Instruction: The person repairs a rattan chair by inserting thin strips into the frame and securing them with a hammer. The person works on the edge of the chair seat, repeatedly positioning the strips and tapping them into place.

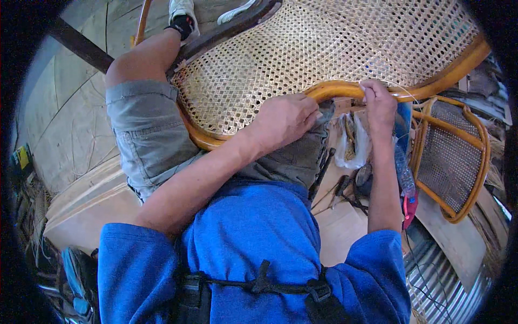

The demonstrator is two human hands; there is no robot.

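Note:
Across my lap lies a piece of woven cane webbing [280, 51] set in a curved, varnished rattan frame [337, 89]. My left hand [287, 117] is closed at the near edge of this frame, its fingers curled under; what they grip is hidden. Further right, my right hand [379, 102] pinches at the same rail, thumb and fingertips together. A thin pale cane strand [408, 93] loops from those fingertips over the rail.
At the right stands a second rattan piece [450, 156] with a woven panel. A clear plastic bag [345, 156] with brown contents lies below the frame, near dark-handled tools [341, 185]. Light wooden boards [89, 202] are stacked at the left.

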